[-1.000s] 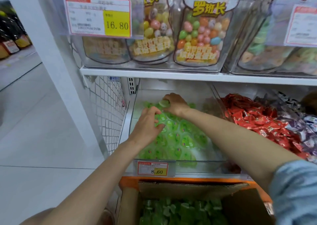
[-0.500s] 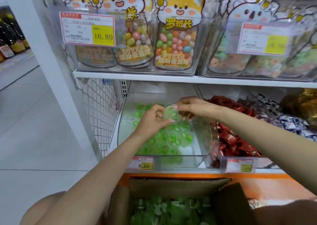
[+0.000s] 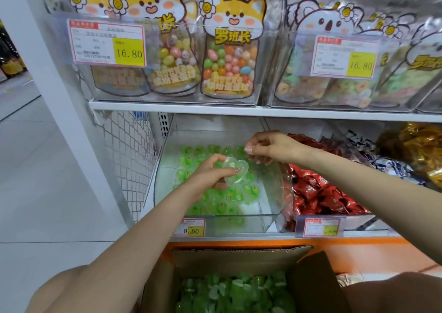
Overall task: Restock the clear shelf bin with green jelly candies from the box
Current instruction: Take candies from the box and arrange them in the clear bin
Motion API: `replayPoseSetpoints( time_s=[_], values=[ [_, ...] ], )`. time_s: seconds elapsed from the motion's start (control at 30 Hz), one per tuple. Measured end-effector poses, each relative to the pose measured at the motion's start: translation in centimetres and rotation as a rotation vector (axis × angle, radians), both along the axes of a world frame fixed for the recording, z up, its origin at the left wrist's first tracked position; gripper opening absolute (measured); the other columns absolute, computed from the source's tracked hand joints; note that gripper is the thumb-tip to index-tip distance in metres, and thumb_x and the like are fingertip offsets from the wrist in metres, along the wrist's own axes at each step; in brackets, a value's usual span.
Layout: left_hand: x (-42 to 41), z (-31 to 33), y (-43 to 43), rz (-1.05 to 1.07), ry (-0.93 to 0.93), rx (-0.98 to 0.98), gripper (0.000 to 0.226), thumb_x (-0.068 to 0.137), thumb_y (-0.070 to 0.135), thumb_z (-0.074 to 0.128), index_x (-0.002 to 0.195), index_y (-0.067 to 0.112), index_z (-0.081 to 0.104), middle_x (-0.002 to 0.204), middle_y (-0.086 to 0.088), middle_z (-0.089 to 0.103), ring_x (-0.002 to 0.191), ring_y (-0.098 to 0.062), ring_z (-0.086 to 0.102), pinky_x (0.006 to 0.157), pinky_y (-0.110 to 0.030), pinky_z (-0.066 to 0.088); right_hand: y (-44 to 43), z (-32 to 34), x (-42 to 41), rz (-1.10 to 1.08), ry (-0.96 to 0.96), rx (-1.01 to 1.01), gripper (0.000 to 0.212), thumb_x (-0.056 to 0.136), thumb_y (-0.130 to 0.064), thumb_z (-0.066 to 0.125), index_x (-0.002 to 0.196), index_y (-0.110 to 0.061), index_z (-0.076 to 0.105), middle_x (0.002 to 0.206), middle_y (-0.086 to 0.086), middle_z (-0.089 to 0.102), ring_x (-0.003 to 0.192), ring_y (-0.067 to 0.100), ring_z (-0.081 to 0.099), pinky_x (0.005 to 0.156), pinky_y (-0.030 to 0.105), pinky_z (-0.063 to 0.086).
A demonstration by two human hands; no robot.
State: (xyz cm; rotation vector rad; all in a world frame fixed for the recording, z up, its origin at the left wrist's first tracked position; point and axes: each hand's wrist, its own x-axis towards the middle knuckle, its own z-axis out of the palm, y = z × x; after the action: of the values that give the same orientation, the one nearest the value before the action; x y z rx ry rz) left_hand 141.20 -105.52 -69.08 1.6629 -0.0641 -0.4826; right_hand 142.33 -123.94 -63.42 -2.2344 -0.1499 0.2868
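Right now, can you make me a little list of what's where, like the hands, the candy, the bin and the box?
left hand: holds one heart-shaped jelly candy over the bin
right hand: just above that candy, fingertips pinched; unclear if it holds anything
clear shelf bin: partly filled with green jelly candies
box: open, below the shelf, more green ones inside
price tag: 8.60, on the bin's front
next bin: red wrapped sweets

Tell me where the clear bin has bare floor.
Front right of the clear bin, between the green jellies and its right wall, and a strip along its left wall. The middle is crowded with jellies.
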Motion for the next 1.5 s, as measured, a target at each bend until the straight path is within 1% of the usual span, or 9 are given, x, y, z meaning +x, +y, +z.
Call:
replayPoseSetpoints(
  time_s=[0.1,0.3,0.5,0.63,0.93,1.1,1.2,1.37,1.5],
  values=[
    [-0.2,-0.3,-1.0,-0.051,-0.070,0.165,0.023,0.082,0.025,0.070,0.095,0.018,0.053,0.072,0.003,0.058,0.062,-0.006,0.053,0.057,-0.018,0.039,-0.2,-0.3,0.0,-0.001,-0.052,-0.009,0.006,0.090,-0.018,0.062,0.094,-0.014,0.063,0.077,-0.003,0.064,0.057,-0.002,0.057,0.052,0.013,0.045],
    [-0.5,-1.6,-2.9,-0.258,0.004,0.149,0.018,0.084,0.004,0.066,0.091,0.012,0.052,0.050,0.006,0.057,0.045,-0.005,0.059,0.056,-0.020,0.055,-0.8,-1.3,0.0,-0.009,-0.221,-0.049,0.009,0.087,-0.013,0.066,0.094,-0.008,0.068,0.073,-0.011,0.061,0.057,-0.014,0.053,0.060,0.003,0.039],
    [-0.8,-2.8,-4.5,-0.303,0.010,0.201,0.016,0.088,-0.004,0.057,0.079,0.007,0.049,0.070,-0.005,0.050,0.042,-0.009,0.062,0.049,-0.022,0.055,-0.9,-1.8,-0.5,0.048,-0.278,-0.140,0.005,0.085,-0.010,0.066,0.090,-0.010,0.069,0.072,-0.012,0.061,0.058,-0.015,0.051,0.065,0.002,0.038],
    [-0.5,-3.4,-4.8,-0.333,-0.009,0.263,0.017,0.092,-0.002,0.052,0.077,0.007,0.052,0.068,-0.007,0.053,0.055,-0.010,0.067,0.049,-0.022,0.055,-0.7,-1.8,-0.8,0.070,-0.307,-0.203,0.007,0.084,-0.012,0.067,0.090,-0.010,0.071,0.080,0.001,0.067,0.071,0.001,0.054,0.066,0.005,0.037],
    [-0.3,-4.1,-5.0,-0.280,-0.207,0.478,0.028,0.085,-0.009,0.056,0.067,0.012,0.056,0.062,-0.005,0.059,0.038,-0.002,0.056,0.042,-0.017,0.049,-0.8,-2.0,-1.0,0.089,-0.342,-0.233,0.007,0.084,-0.013,0.068,0.090,-0.011,0.072,0.067,-0.020,0.055,0.064,-0.004,0.050,0.064,0.002,0.036],
    [0.0,-4.0,-4.7,-0.357,-0.452,0.820,0.010,0.082,0.013,0.069,0.088,0.019,0.065,0.097,0.001,0.066,0.090,-0.012,0.063,0.078,-0.026,0.049,-0.9,-2.2,-0.9,0.094,-0.352,-0.254,0.007,0.084,-0.014,0.068,0.090,-0.012,0.072,0.066,-0.021,0.055,0.067,0.001,0.052,0.067,0.006,0.037],
    [0.3,-4.1,-4.5,-0.380,-0.541,0.967,0.030,0.077,0.029,0.074,0.100,0.021,0.056,0.109,0.001,0.052,0.102,-0.016,0.053,0.082,-0.030,0.043,-0.8,-2.2,-0.9,0.108,-0.369,-0.282,0.008,0.084,-0.015,0.067,0.090,-0.013,0.072,0.073,-0.012,0.062,0.073,0.004,0.055,0.068,0.011,0.040],
    [0.5,-3.8,-3.7,-0.357,-0.568,0.959,0.033,0.076,0.033,0.074,0.099,0.020,0.054,0.106,0.000,0.056,0.100,-0.018,0.054,0.075,-0.028,0.039,-0.8,-2.4,-1.0,0.168,-0.403,-0.382,0.009,0.086,-0.017,0.065,0.092,-0.016,0.072,0.088,-0.004,0.071,0.079,0.006,0.058,0.076,0.021,0.044],
    [-0.4,-1.9,-1.2,-0.131,-0.648,0.736,0.022,0.082,0.027,0.069,0.098,0.018,0.057,0.090,0.006,0.062,0.077,-0.014,0.055,0.069,-0.029,0.042,-0.6,-1.7,-2.5,0.148,-0.470,-0.323,0.010,0.086,-0.012,0.064,0.094,-0.013,0.071,0.089,-0.001,0.070,0.070,0.010,0.056,0.068,0.016,0.039]
  ],
)
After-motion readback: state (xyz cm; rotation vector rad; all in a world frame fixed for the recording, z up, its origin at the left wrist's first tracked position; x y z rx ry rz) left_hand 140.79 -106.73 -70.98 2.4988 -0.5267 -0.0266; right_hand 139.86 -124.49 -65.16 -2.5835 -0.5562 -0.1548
